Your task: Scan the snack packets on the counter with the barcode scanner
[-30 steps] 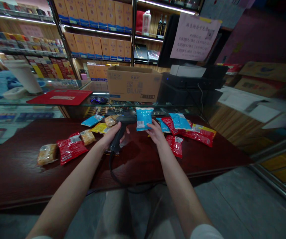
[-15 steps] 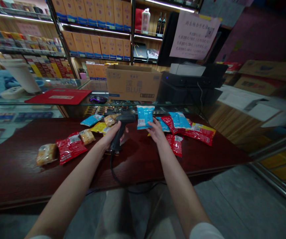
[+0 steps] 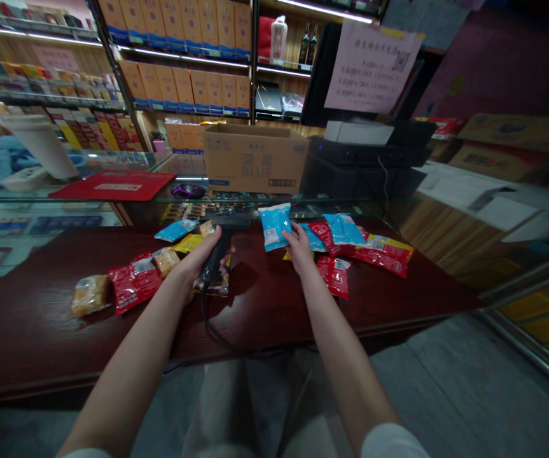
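My left hand (image 3: 196,257) is closed round the handle of a black barcode scanner (image 3: 217,253), whose head points right and whose cable hangs toward me. A blue snack bag (image 3: 275,227) is pinched at its right edge by my right hand (image 3: 299,247), held up over the table with a white label facing me. Left of the scanner lie a red snack bag (image 3: 135,283), a yellow bag (image 3: 188,243), another blue bag (image 3: 177,229) and wrapped bread pieces (image 3: 91,294). Past my right hand is a pile of blue bags (image 3: 344,229) and red bags (image 3: 337,278).
The dark wooden table (image 3: 264,318) meets a glass counter at the back. On that counter stand a cardboard box (image 3: 257,162), a mouse (image 3: 187,190), a red mat (image 3: 114,185), a white cup (image 3: 48,147) and a black printer (image 3: 369,159).
The scanner in my left hand has moved left and a little toward me. My right hand has shifted the blue snack bag slightly left and tilted it.
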Motion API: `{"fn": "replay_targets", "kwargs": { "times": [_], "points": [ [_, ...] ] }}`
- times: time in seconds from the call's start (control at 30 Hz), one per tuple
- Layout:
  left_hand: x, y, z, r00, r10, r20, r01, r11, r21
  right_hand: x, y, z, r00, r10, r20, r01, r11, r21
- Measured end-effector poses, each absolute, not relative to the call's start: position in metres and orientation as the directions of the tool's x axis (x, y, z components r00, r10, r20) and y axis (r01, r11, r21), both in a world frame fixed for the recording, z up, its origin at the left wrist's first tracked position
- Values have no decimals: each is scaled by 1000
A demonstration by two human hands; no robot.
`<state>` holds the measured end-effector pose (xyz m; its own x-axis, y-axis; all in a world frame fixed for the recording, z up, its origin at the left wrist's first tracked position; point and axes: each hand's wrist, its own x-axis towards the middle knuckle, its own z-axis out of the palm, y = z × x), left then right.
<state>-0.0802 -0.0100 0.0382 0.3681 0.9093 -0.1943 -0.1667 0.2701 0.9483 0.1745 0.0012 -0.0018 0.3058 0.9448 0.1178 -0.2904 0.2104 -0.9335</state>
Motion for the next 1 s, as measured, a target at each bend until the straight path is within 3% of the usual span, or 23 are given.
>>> {"fn": "replay_targets", "kwargs": {
  "times": [0.13, 0.27, 0.67, 1.0],
  "points": [
    [-85, -12, 49, 274, 917, -289, -139, 335, 932, 181, 0, -1, 461, 801, 382, 75, 394, -916],
    [-88, -12, 54, 237, 920, -313, -178, 358, 917, 196, -3, 3, 553, 661, 507, 370, 350, -861],
    [-92, -14, 54, 253, 914, -316, -196, 369, 909, 198, -6, 1, 471, 695, 544, 613, 185, -768],
    [-93, -14, 58, 244, 921, -303, -218, 357, 909, 230, -57, 22, 395, 762, 514, 821, -41, -570]
  ]
}}
